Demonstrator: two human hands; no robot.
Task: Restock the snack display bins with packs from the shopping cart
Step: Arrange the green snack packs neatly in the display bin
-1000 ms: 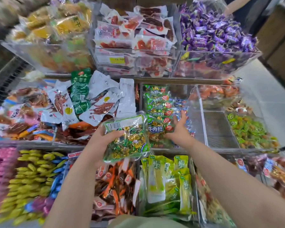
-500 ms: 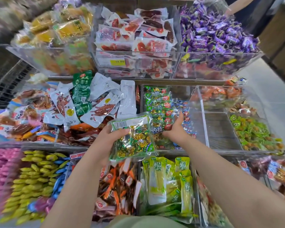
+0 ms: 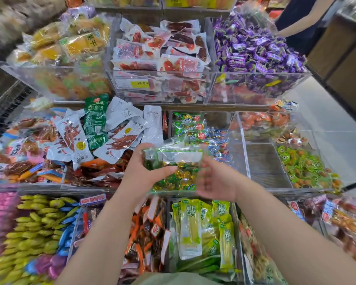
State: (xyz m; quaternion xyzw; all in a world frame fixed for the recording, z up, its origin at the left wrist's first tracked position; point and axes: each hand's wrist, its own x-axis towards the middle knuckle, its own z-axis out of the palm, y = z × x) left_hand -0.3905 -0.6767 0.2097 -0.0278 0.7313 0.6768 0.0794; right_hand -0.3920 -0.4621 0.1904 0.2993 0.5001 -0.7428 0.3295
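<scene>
A clear bag of green and gold wrapped candies (image 3: pixel 176 173) hangs in the middle of the view, above the front edge of the middle-row bins. My left hand (image 3: pixel 139 171) grips its left side, thumb across the front. My right hand (image 3: pixel 218 179) is at the bag's right edge and holds it there, though its fingers are blurred. Just behind the bag is a clear bin (image 3: pixel 232 140) with green and blue candy packs (image 3: pixel 191 128). A wire shopping cart (image 3: pixel 6 103) shows at the far left edge.
Clear acrylic bins in three tiers hold snack packs. Right of the candy bin is a compartment with a bare bottom (image 3: pixel 263 163), then green-wrapped sweets (image 3: pixel 304 165). Bamboo-shoot packs (image 3: pixel 195 227) lie below my hands. Another person's arm (image 3: pixel 292 29) reaches over the purple candies (image 3: pixel 255 48).
My right hand has pulled back from the green and blue packs in the bin and come to the bag's right edge. The bag has shifted right and a little away from me.
</scene>
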